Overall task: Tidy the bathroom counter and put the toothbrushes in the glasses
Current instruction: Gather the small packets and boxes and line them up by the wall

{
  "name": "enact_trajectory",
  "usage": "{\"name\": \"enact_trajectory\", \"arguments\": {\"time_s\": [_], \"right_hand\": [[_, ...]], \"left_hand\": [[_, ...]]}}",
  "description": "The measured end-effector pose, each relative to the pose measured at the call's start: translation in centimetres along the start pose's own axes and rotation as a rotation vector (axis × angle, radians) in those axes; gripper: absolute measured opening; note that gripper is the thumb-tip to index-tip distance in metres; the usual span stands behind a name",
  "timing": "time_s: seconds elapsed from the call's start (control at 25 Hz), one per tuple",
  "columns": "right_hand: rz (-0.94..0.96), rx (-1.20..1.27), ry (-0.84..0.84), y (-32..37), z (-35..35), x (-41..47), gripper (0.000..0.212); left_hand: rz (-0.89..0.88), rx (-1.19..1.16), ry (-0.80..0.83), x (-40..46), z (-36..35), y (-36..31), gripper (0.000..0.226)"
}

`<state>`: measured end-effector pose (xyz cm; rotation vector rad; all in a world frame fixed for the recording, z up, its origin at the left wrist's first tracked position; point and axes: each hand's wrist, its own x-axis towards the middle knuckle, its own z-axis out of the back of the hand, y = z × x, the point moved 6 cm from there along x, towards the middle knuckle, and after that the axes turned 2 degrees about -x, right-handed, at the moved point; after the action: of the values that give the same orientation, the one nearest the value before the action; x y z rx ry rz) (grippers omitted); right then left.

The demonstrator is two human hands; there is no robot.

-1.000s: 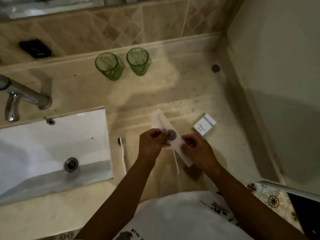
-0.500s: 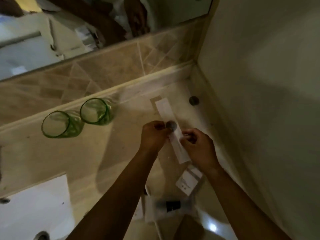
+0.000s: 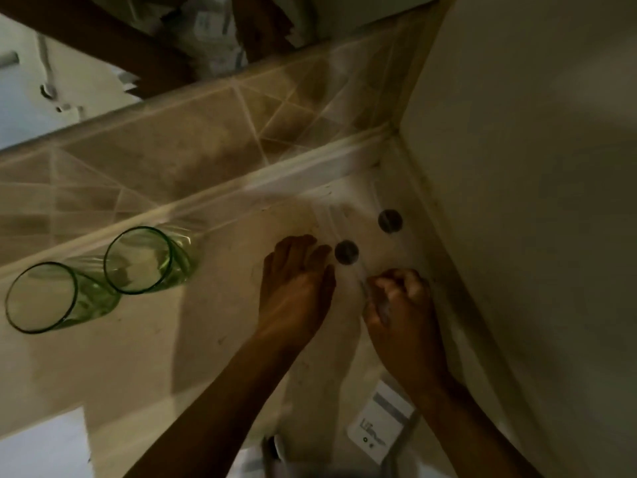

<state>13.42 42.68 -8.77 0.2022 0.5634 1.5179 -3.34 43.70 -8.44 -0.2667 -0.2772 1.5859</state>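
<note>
Both hands hold a long white packet (image 3: 348, 270) with a round grey sticker, smeared by motion, over the counter's back right corner. My left hand (image 3: 296, 288) touches its left edge with the fingers stretched forward. My right hand (image 3: 396, 301) is curled and pinches its right side. Two empty green glasses (image 3: 138, 260) (image 3: 41, 298) stand side by side against the back ledge, left of my hands. The dark head of a toothbrush (image 3: 272, 448) shows on the counter at the bottom edge, between my forearms.
A small white box (image 3: 382, 422) lies on the counter under my right forearm. A round grey disc (image 3: 390, 220) sits near the corner. The white sink (image 3: 34, 450) is at bottom left. A mirror (image 3: 103, 63) and tiled splashback run behind, and a wall (image 3: 517, 201) closes the right side.
Both hands have carried the packet forward toward the back right corner. The view tilted up, so the sink and the toothbrush slid toward the bottom edge and the mirror came into view.
</note>
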Motion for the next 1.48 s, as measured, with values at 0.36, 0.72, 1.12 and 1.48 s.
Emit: {"name": "enact_trajectory", "arguments": {"time_s": [0.36, 0.72, 1.12, 1.48], "right_hand": [[0.091, -0.056, 0.076, 1.8, -1.2, -0.9, 0.053], [0.094, 0.003, 0.089, 1.9, -1.2, 0.2, 0.052], [0.08, 0.016, 0.112, 1.6, -0.9, 0.5, 0.055], [0.075, 0.026, 0.08, 1.4, -0.7, 0.8, 0.056]], "left_hand": [[-0.167, 0.089, 0.234, 1.3, -2.8, 1.2, 0.063], [-0.112, 0.06, 0.243, 2.1, -3.2, 0.9, 0.071], [-0.09, 0.023, 0.251, 2.0, -3.2, 0.7, 0.071], [-0.059, 0.055, 0.275, 2.2, -3.5, 0.5, 0.073]]}}
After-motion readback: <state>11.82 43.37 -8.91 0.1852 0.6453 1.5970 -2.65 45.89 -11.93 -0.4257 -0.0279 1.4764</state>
